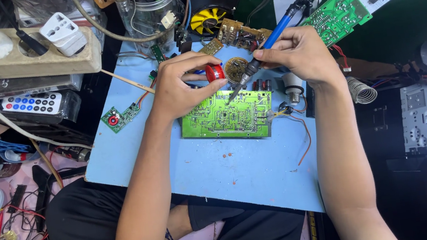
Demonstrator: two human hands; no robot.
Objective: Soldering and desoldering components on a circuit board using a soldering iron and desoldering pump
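Lying flat near the middle of a light blue board [214, 164], one large green circuit board [226, 115] shows its solder side upward. The tip of a blue-handled soldering iron [264, 47] touches its upper edge. The right hand [295, 54] is closed around the iron's barrel in a pen-like grip, thumb and fingers pressed onto it. The left hand [181, 85] pinches a small red spool [214, 73] between thumb and forefinger, just above the board's upper left part; whether solder wire runs from it to the tip is too fine to tell.

Beside the board's right edge, thin orange wires [303, 135] trail across the blue surface. Three more green boards are in view: a small one [119, 117] with a red round part off the left edge, a tiny strip [158, 53] near the top, and a bigger one [337, 14] at the upper right. One round tin [236, 69] sits between the hands. One yellow fan [208, 20] stands behind. At the left are one beige power strip [24, 57] with three plugs or adapters pushed in and one white remote control [33, 104]. One coiled metal spring stand [360, 89] lies at the right.
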